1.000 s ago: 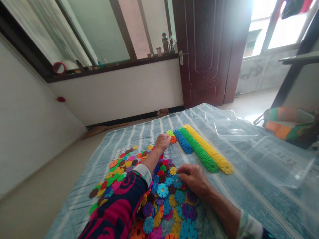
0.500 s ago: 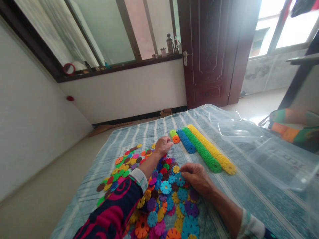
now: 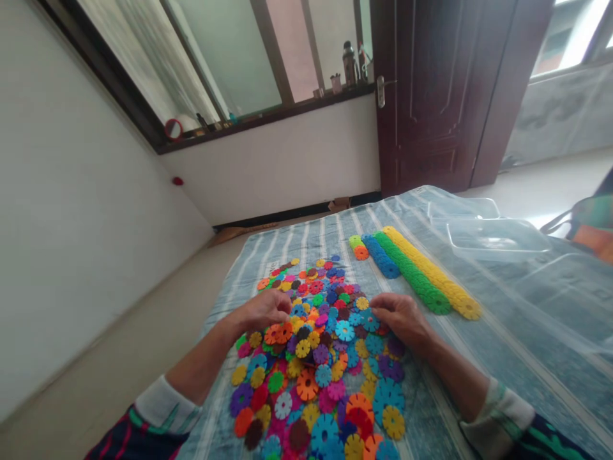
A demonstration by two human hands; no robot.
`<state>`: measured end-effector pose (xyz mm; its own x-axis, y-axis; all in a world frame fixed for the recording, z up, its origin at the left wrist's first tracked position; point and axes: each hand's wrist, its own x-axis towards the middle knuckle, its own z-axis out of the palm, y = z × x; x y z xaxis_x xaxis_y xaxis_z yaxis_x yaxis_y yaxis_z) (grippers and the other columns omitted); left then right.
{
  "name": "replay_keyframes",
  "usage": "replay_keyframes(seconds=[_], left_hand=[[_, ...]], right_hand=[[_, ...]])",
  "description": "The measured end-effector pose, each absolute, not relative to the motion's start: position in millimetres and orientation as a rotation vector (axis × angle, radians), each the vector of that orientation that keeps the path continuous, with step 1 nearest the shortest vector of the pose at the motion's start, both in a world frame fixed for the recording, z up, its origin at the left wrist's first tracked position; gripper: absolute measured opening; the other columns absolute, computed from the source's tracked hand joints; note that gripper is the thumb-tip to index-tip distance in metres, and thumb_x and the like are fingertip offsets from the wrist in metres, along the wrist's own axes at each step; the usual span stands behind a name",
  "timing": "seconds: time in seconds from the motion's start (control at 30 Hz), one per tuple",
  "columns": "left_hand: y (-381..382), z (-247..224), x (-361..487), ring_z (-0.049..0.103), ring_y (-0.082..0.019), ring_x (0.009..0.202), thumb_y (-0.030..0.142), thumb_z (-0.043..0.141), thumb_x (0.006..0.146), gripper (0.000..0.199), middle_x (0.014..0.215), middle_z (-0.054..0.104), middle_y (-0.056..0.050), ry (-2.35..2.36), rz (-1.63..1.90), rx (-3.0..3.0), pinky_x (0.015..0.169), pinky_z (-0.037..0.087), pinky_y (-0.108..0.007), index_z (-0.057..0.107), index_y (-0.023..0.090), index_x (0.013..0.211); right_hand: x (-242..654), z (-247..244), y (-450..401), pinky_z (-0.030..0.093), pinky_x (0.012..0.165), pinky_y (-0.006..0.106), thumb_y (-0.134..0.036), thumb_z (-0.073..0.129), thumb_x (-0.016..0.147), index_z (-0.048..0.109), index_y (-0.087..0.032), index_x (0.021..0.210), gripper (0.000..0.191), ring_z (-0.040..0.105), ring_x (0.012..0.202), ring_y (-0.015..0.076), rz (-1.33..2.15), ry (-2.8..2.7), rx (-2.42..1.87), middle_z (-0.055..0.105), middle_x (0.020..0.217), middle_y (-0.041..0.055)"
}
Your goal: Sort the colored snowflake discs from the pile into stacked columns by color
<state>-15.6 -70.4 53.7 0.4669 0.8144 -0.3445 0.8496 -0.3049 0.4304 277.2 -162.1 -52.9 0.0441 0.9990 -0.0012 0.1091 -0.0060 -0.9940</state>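
A wide pile of colourful notched plastic discs (image 3: 322,353) lies on the striped bedsheet. My left hand (image 3: 262,312) hovers over the left side of the pile, fingers curled together; whether a disc is between them is hidden. At the pile's right edge is my right hand (image 3: 402,319), its thumb and fingers closed beside a light blue disc (image 3: 369,319); what they hold, if anything, cannot be made out. Beyond it, overlapping discs form a yellow row (image 3: 431,271), a green row (image 3: 412,273) and a shorter blue row (image 3: 380,257). An orange disc (image 3: 361,253) adjoins a yellow-green one (image 3: 355,241).
Clear plastic containers (image 3: 498,237) stand on the right of the bedsheet (image 3: 330,223). A dark red door (image 3: 431,96) and a window ledge (image 3: 268,120) with small items are behind the bed. A white wall rises on the left.
My left hand has drawn back from beside the short orange and yellow-green discs to the left part of the pile. My right hand stays by the light blue disc. The view has shifted.
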Motion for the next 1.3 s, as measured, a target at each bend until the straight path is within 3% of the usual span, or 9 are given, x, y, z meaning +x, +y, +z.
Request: replay_keyframes(seconds=[0.13, 0.27, 0.5, 0.77, 0.9, 1.1, 1.3], left_hand=[[-93.6, 51.9, -31.0, 0.04, -0.011, 0.053, 0.031, 0.059, 0.058, 0.013, 0.053, 0.043, 0.005, 1.427, -0.08, 2.081, 0.052, 0.029, -0.023, 0.053, 0.019, 0.057], [-103.5, 42.6, -32.1, 0.046, -0.013, 0.057, 0.038, 0.064, 0.059, 0.022, 0.058, 0.049, 0.005, 1.533, 0.005, 2.086, 0.053, 0.031, -0.022, 0.06, 0.02, 0.072], [-104.7, 33.2, -28.3, 0.044, -0.012, 0.058, 0.033, 0.064, 0.056, 0.019, 0.057, 0.046, 0.005, 1.626, -0.014, 2.134, 0.053, 0.03, -0.022, 0.052, 0.019, 0.06], [-83.0, 64.6, -22.7, 0.049, -0.013, 0.06, 0.034, 0.065, 0.056, 0.019, 0.059, 0.057, 0.004, 1.427, 0.081, 1.906, 0.059, 0.038, -0.023, 0.066, 0.019, 0.066], [-59.5, 68.2, 10.9, 0.056, -0.014, 0.065, 0.033, 0.067, 0.058, 0.021, 0.067, 0.066, 0.002, 1.405, 0.252, 1.954, 0.063, 0.044, -0.024, 0.071, 0.018, 0.071], [-22.6, 32.7, 91.8, 0.057, -0.013, 0.057, 0.021, 0.06, 0.066, 0.018, 0.062, 0.067, 0.0, 1.447, 0.534, 2.153, 0.056, 0.045, -0.023, 0.073, 0.015, 0.075], [16.0, 3.5, 153.4, 0.065, -0.016, 0.074, 0.011, 0.059, 0.069, 0.023, 0.073, 0.073, -0.002, 1.501, 0.653, 2.264, 0.072, 0.049, -0.025, 0.077, 0.015, 0.082]], right_hand=[[278.1, -51.0, -164.5, 0.043, 0.051, 0.024, -0.035, 0.06, 0.068, 0.069, -0.016, 0.075, 0.022, 0.052, 0.052, 0.0124, 1.136, -1.264, -1.317, 0.06, 0.058, -0.0022], [278.3, -50.1, -165.6, 0.042, 0.052, 0.024, -0.037, 0.061, 0.069, 0.07, -0.016, 0.075, 0.024, 0.052, 0.052, 0.0123, 1.125, -1.274, -1.327, 0.06, 0.058, -0.0021], [277.9, -49.6, -165.7, 0.042, 0.051, 0.024, -0.035, 0.062, 0.069, 0.07, -0.017, 0.074, 0.021, 0.053, 0.052, 0.0121, 1.134, -1.261, -1.315, 0.061, 0.057, -0.0025], [277.3, -55.4, -160.3, 0.044, 0.051, 0.023, -0.03, 0.059, 0.069, 0.069, -0.018, 0.076, 0.017, 0.054, 0.051, 0.0114, 1.12, -1.245, -1.299, 0.062, 0.059, -0.0031], [275.4, -58.4, -157.6, 0.043, 0.05, 0.023, -0.03, 0.058, 0.069, 0.068, -0.018, 0.077, 0.017, 0.054, 0.05, 0.0114, 1.114, -1.232, -1.29, 0.062, 0.06, -0.0028], [275.3, -54.3, -158.1, 0.042, 0.051, 0.022, -0.027, 0.057, 0.068, 0.069, -0.017, 0.077, 0.018, 0.053, 0.054, 0.0114, 1.114, -1.24, -1.309, 0.061, 0.061, -0.0026], [273.9, -58.0, -155.2, 0.042, 0.05, 0.022, -0.027, 0.058, 0.068, 0.069, -0.018, 0.075, 0.016, 0.053, 0.051, 0.0112, 1.136, -1.217, -1.273, 0.059, 0.057, -0.0036]])
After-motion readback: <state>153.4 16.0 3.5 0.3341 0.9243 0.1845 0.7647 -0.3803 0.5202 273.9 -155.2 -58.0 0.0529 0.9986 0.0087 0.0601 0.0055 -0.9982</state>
